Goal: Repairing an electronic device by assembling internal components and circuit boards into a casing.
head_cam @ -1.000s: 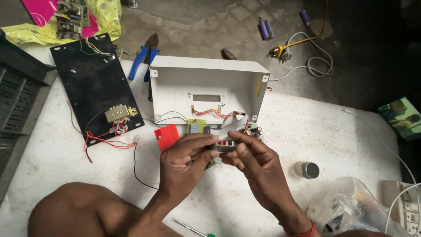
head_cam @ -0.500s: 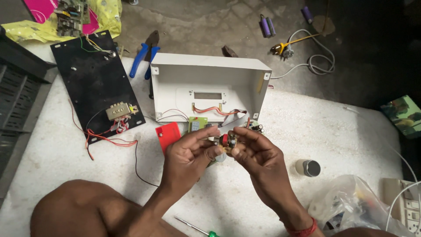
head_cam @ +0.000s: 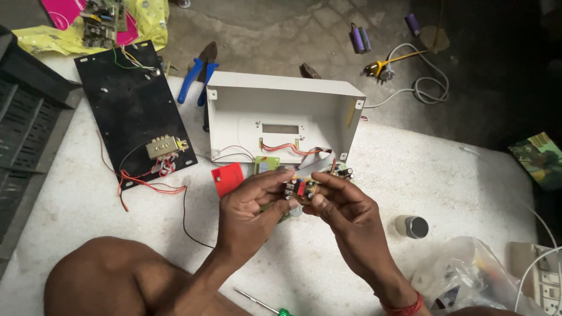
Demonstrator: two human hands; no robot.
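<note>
Both hands meet over a small green circuit board with red and silver parts, held just in front of an open white plastic case. My left hand pinches the board's left side with thumb and fingers. On the board's right side my right hand grips it with fingertips. Red and grey wires run from the board into the case. A red square piece lies flat beside my left hand.
A black panel with a transformer and red wires lies at left. Blue-handled pliers rest behind the case. A small grey cylinder, a clear plastic bag, a green-tipped screwdriver and a white power strip sit nearby.
The hands and the board have risen a little toward the case. The fingers have shifted their grip on the board.
</note>
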